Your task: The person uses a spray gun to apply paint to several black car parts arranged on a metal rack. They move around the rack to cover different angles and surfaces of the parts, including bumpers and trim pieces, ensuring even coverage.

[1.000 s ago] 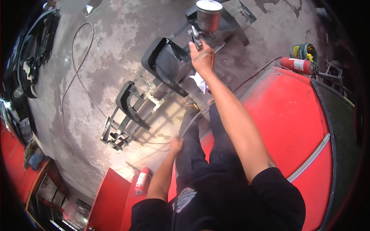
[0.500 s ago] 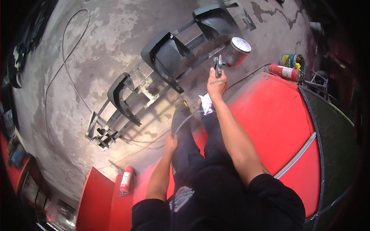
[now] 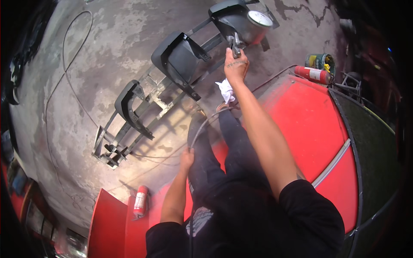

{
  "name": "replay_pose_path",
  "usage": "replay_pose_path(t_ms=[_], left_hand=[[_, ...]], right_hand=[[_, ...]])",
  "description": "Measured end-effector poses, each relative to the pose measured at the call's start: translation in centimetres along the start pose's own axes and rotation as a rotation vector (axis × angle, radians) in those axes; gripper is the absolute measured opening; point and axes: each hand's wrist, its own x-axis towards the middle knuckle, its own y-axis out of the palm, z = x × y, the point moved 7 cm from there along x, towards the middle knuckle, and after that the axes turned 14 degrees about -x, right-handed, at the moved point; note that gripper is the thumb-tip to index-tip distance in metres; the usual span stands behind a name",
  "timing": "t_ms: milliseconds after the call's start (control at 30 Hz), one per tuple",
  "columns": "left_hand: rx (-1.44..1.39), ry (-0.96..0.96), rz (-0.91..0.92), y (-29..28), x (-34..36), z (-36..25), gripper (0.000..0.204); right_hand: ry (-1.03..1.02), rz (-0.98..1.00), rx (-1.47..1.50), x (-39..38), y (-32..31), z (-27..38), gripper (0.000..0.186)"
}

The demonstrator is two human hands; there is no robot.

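Toward twelve o'clock the spray gun (image 3: 236, 48) has moved, the right hand (image 3: 236, 69) wrapped around it; at seven o'clock, the left hand (image 3: 187, 158) encircles the hose (image 3: 205, 123).

Black fisheye rim, warm bright patch on the floor (image 3: 172, 138), soft shadows, dim right edge

spray gun (image 3: 236, 49) partly hidden by right fingers (image 3: 229, 54), farthest black panel (image 3: 224, 13) partly behind the gun's cup (image 3: 254, 29)
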Motion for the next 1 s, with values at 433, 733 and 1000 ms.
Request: replay_pose_path(t_ms=[433, 733, 1000], left_hand=[[-0.02, 0.023, 0.019, -0.4, 0.4, -0.1, 0.053], [-0.045, 0.058, -0.043, -0.1, 0.2, 1.0, 0.047], [-0.049, -0.047, 0.006, 0.4, -0.5, 1.3, 0.048]], right_hand=[[0.005, 0.049, -0.009, -0.7, -0.6, -1.0, 0.031], [0.071, 0.077, -0.059, -2.6, 0.5, -3.4, 0.029], [0.143, 0.097, -0.165, -7.4, -2.8, -7.0, 0.031]])
